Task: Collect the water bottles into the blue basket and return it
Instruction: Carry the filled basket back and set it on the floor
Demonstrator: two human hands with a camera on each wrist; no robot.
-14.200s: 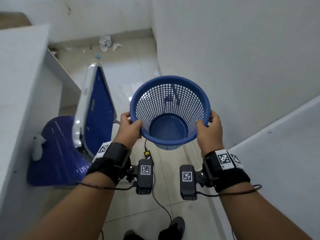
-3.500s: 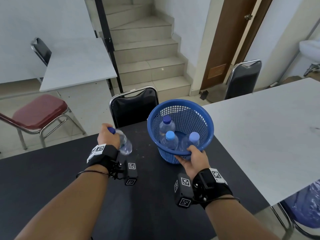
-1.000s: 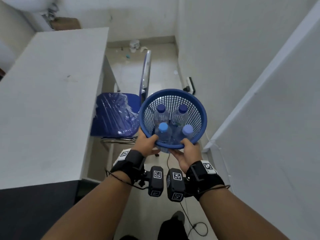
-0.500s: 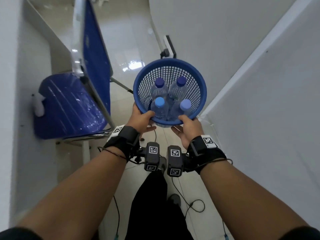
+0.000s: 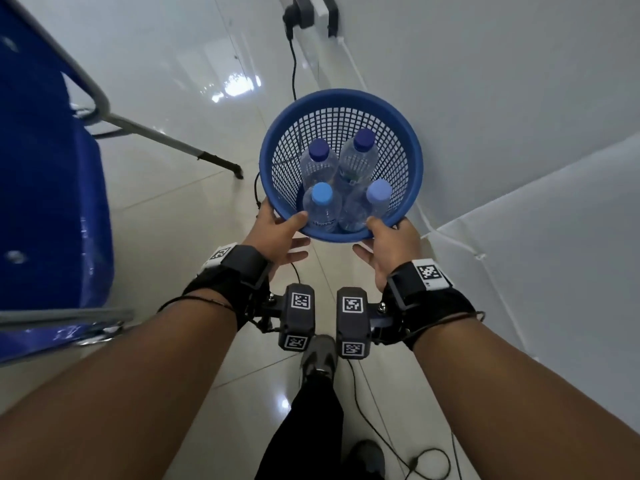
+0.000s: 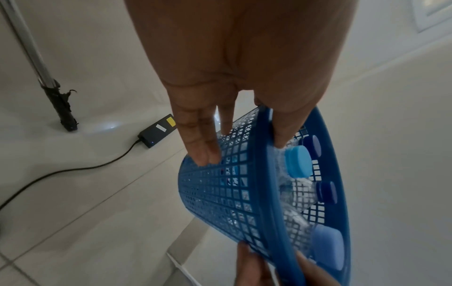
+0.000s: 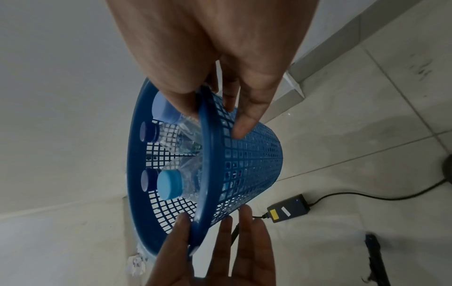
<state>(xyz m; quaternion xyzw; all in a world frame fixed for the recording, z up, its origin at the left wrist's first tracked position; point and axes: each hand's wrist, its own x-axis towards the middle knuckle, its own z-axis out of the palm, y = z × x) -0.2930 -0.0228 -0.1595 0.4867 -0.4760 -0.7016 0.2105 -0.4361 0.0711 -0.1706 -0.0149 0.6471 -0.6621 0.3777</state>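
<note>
Blue chair (image 5: 45, 202) at left, blue basket (image 5: 412, 157) held above the floor, four water bottles (image 5: 320, 164) standing inside. Left hand (image 5: 277, 233) and right hand (image 5: 391, 247) each pinch the near rim, thumb inside. Only the wrist views catch the power adapter (image 6: 157, 130) lying on the tiles.

- We hold the blue basket (image 6: 244, 183) with our left hand (image 6: 239, 77), thumb inside the rim.
- Bottles (image 6: 296, 185) with blue caps sit inside.
- A black charger (image 6: 156, 130) lies on the floor (image 6: 85, 212).
</note>
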